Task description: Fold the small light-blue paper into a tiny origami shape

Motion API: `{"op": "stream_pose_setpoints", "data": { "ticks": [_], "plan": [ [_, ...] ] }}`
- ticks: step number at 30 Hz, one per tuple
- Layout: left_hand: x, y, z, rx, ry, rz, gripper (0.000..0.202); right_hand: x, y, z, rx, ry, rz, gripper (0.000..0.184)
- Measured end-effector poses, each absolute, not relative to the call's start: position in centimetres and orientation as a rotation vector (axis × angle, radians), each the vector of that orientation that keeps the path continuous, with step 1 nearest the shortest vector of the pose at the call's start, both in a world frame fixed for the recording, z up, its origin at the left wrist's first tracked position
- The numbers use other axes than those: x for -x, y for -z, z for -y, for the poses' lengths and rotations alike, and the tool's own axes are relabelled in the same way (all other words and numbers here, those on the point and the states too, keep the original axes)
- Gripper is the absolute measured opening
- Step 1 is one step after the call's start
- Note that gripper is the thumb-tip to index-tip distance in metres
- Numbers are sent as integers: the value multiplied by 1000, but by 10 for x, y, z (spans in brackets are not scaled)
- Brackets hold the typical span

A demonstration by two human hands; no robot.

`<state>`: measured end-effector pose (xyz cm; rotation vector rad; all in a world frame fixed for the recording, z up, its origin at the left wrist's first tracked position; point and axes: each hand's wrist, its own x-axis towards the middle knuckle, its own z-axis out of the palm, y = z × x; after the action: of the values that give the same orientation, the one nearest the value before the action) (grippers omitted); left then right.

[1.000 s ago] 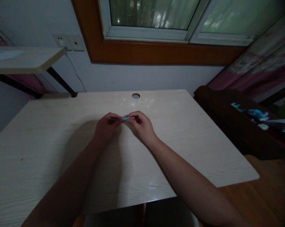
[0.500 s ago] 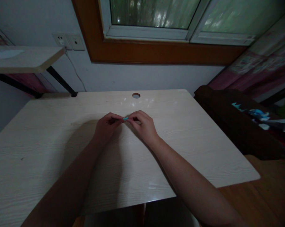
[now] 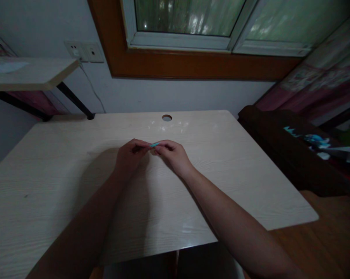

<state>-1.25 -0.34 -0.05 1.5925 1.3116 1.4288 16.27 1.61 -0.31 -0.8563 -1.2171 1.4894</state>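
Observation:
A small, thin turquoise piece (image 3: 154, 144) shows between my fingertips, over the middle of the pale wood-grain table (image 3: 221, 186). Its kind is too small to make out, and my fingers cover its ends. My left hand (image 3: 130, 157) pinches it from the left with thumb and forefinger. From the right, the fingers of my right hand (image 3: 175, 155) are closed at its other end, with the right thumb a little lower. Both hands are close together, the fingertips almost touching.
A round cable hole (image 3: 167, 117) lies near the table's back edge. At the back left stands a raised shelf (image 3: 32, 73) on black legs (image 3: 76, 100). Right of the table, dark furniture (image 3: 273, 143) bears turquoise and white items (image 3: 317, 140). A window (image 3: 186, 17) is beyond.
My right hand has tipped and shifted slightly down, its fingers straighter. More of the turquoise piece shows between the fingertips. My left hand stays nearly still.

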Motion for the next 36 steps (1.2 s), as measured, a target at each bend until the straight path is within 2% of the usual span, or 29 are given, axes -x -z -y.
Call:
{"op": "stream_pose_setpoints", "data": {
  "ticks": [18,30,36],
  "plan": [
    [11,3,0,-1438,-1290,-1242,29,-163,3,-18,842,-1468,1236,19],
    [10,-2,3,-1407,-1051,-1192,31,-163,7,-20,841,-1500,1211,21],
    [10,-5,3,-1389,-1040,-1193,29,-164,3,-19,858,-1485,1234,21]
  ]
}}
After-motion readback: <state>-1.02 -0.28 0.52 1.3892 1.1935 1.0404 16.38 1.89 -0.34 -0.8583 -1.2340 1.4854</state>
